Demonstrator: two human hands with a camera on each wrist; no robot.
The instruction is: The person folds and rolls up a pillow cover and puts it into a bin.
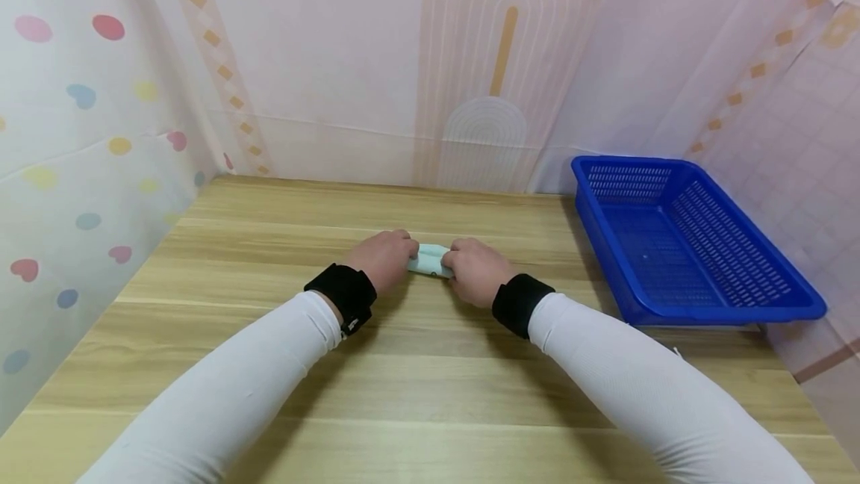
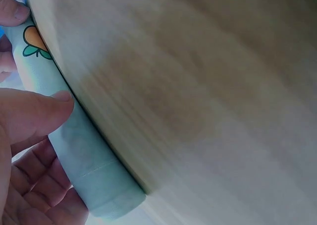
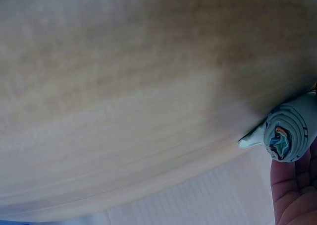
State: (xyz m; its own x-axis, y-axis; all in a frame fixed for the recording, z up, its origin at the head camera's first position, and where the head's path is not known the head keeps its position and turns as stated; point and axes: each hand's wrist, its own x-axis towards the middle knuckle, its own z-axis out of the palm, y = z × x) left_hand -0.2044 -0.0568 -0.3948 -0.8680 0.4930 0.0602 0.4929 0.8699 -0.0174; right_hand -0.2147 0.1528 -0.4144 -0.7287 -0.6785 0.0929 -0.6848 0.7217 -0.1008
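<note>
A mint-green cloth [image 1: 428, 261], rolled into a tight tube, lies on the table between the two hands. My left hand [image 1: 384, 260] grips its left part, thumb over the near side and fingers behind in the left wrist view. There the roll [image 2: 94, 155] shows an orange fruit or vegetable print with green leaves. From the other side my right hand [image 1: 478, 272] grips the right part. In the right wrist view the roll's end [image 3: 285, 138] shows spiralled layers, and a loose flap [image 3: 253, 137] sticks out along the table.
A blue plastic basket [image 1: 638, 297] with slotted sides stands at the table's right. The wooden table [image 1: 430, 394] reaches back to a patterned curtain [image 1: 336, 58]. Another curtain with coloured dots and hearts [image 1: 87, 133] hangs at the left.
</note>
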